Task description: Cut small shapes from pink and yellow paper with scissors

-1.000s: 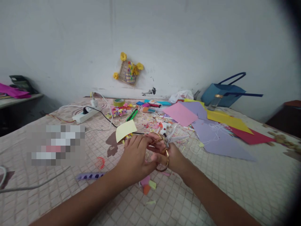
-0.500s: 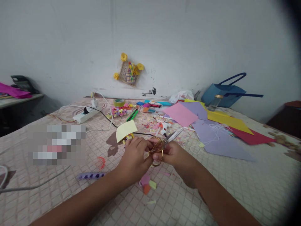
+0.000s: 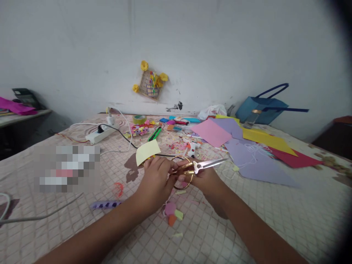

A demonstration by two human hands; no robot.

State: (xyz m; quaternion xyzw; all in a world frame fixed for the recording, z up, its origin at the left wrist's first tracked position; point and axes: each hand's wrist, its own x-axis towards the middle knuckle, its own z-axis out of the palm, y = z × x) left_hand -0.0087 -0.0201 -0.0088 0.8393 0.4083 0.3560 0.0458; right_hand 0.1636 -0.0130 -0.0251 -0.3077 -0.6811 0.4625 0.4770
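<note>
A pair of scissors (image 3: 198,167) with gold handles and silver blades hangs across my hands in the middle of the head view. Its blades point right and look nearly closed. My right hand (image 3: 205,179) is closed behind it, the thumb tip showing within the gold loops. My left hand (image 3: 158,179) is closed in a pinch beside the handles; whatever its fingertips hold is hidden. A pale yellow paper piece (image 3: 147,151) lies just beyond my left hand. Below the hands are a pink paper scrap (image 3: 170,208), an orange scrap (image 3: 172,220) and a pale green scrap (image 3: 178,214).
Behind my hands lie a glue gun (image 3: 193,148), a green cutter (image 3: 154,134) and a tape roll (image 3: 139,119). Purple paper (image 3: 255,165) and pink paper (image 3: 211,132) spread rightward. A power strip (image 3: 101,135) with cables stands left; a blue bag (image 3: 261,110) is at the back right.
The scissors have swung so that their blades, earlier pointing up and right, now lie flatter toward the right. Both hands stay close together in nearly the same place.
</note>
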